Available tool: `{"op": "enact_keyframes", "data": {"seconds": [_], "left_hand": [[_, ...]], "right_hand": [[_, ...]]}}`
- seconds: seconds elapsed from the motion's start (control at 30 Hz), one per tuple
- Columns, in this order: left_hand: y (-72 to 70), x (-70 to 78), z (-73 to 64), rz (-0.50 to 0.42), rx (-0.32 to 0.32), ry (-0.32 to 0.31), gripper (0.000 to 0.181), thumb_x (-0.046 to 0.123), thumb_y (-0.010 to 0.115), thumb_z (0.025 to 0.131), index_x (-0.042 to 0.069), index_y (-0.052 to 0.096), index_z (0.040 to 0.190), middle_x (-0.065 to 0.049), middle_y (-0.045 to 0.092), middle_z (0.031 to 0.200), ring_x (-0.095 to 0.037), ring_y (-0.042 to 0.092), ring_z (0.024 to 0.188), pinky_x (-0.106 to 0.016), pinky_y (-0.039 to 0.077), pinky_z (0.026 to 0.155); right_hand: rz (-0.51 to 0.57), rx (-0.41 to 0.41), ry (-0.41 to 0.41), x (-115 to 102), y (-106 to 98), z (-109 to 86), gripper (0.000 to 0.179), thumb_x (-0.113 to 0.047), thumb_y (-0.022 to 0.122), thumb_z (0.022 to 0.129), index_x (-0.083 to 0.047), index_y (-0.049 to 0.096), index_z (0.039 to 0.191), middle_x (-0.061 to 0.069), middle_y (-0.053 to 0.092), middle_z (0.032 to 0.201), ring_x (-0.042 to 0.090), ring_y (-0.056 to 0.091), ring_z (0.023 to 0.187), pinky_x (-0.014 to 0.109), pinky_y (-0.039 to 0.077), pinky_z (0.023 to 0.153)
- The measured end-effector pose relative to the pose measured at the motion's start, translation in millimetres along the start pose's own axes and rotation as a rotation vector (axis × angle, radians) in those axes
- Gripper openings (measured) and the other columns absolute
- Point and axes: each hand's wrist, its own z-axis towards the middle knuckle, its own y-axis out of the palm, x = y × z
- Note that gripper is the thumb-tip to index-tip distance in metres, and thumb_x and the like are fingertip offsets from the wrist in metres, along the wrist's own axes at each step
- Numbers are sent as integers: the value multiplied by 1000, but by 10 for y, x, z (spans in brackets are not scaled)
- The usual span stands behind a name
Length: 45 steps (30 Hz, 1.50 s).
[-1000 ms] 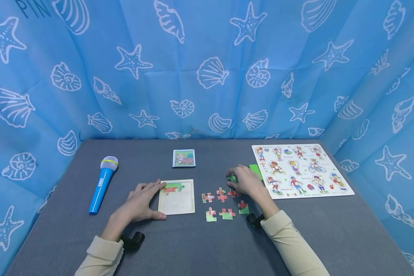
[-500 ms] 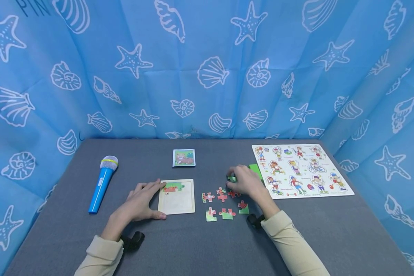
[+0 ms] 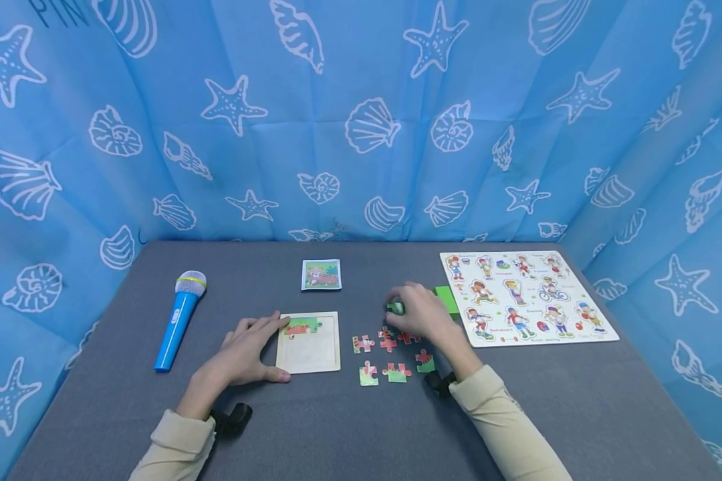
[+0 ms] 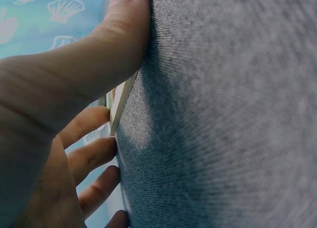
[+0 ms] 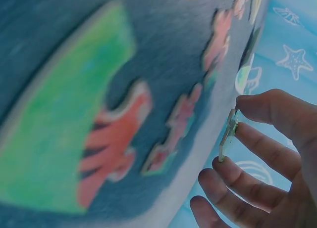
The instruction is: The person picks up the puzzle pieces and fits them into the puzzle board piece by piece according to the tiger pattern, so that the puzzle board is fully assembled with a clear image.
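Note:
A square wooden puzzle tray (image 3: 309, 357) lies left of centre, with joined green and red pieces (image 3: 303, 325) in its upper left. My left hand (image 3: 243, 351) steadies the tray's left side, index finger at the upper corner and thumb at the lower one. In the left wrist view the thumb and fingertips reach the tray's pale edge (image 4: 121, 102). My right hand (image 3: 420, 312) pinches a green jigsaw piece (image 5: 228, 134) between thumb and fingers, raised off the cloth. Below it lie several loose jigsaw pieces (image 3: 396, 373), partly covered by the hand.
A small picture card (image 3: 321, 274) lies behind the tray. A blue toy microphone (image 3: 180, 321) is at far left. On the right, a white board with sports figures (image 3: 526, 300) overlaps a green block (image 3: 447, 299). A blue seashell curtain (image 3: 361, 167) hangs behind the grey table (image 3: 337, 434).
My right hand has shifted slightly left with the green jigsaw piece, which now shows tilted between the fingers. More of the green block is visible. My left hand has stayed put.

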Motion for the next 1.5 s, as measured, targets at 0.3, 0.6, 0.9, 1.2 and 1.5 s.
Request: {"op": "enact_keyframes", "data": {"seconds": [0.3,0.6,0.9,1.2,1.5], "left_hand": [[2,2,1,3,2,3,108,55,89,71,17,38,159,-17,32,167,-44,34,142,-70,31,107],[4,5,1,8,4,-1,107,56,89,71,17,39,159,-16,32,167,-44,34,142,-69,31,107],[0,7,0,10,6,2,108,56,89,71,18,38,159,-16,32,167,-43,35,141,-70,31,107],[-3,-7,2,-2,2,9,107,57,88,72,18,38,159,-17,33,167,-44,34,141,-71,31,107],[4,-28,0,-2,4,19,107,58,87,72,18,38,159,-17,34,166,-44,35,141,-72,31,107]], "right_hand": [[-4,14,-22,-221,20,62,23,-27,75,88,-15,77,107,9,71,108,18,59,80,35,46,63],[-15,30,-91,-450,78,128,22,-27,76,89,-15,78,107,6,72,104,20,62,85,40,50,66],[14,15,-157,-693,123,184,24,-27,74,91,-12,77,109,7,73,106,21,64,88,42,52,68],[40,-30,-189,-868,249,239,24,-26,74,93,-11,77,111,8,74,110,23,67,96,44,54,73],[-27,-94,-178,-1015,393,294,26,-30,76,93,-17,77,115,2,76,112,19,68,97,38,55,74]]}}
